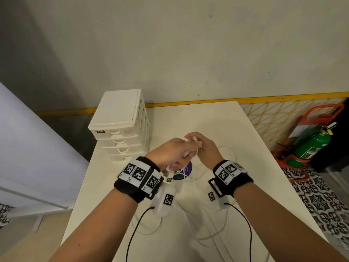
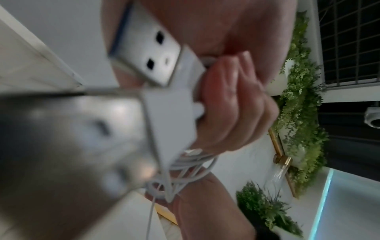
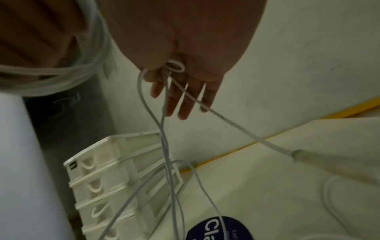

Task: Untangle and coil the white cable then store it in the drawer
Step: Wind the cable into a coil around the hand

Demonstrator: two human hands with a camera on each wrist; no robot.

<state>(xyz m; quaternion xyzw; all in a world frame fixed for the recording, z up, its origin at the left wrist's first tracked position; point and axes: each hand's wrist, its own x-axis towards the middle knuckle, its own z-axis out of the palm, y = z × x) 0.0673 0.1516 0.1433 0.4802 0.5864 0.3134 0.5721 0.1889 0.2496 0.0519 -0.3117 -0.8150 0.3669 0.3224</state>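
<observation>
The white cable point(image 1: 190, 153) is held above the white table point(image 1: 245, 148) by both hands. My left hand point(image 1: 181, 157) grips a bunch of coiled turns, its fingers point(image 2: 232, 104) curled round the cable point(image 2: 191, 162). Two USB plugs point(image 2: 148, 50) stick out towards the wrist. My right hand point(image 1: 196, 141) pinches a small loop of the cable point(image 3: 174, 67) between thumb and fingers point(image 3: 180, 104), just right of the left hand. Slack strands point(image 3: 164, 138) hang down to loose loops point(image 1: 207, 224) on the table. The white drawer unit point(image 1: 120, 125) stands at the far left corner, all drawers closed.
A purple round sticker point(image 1: 184, 171) lies on the table under the hands. Right of the table, on the floor, a green fire extinguisher point(image 1: 311, 146) sits in an orange stand before a yellow wire grid point(image 1: 273, 118). A wall runs behind the table.
</observation>
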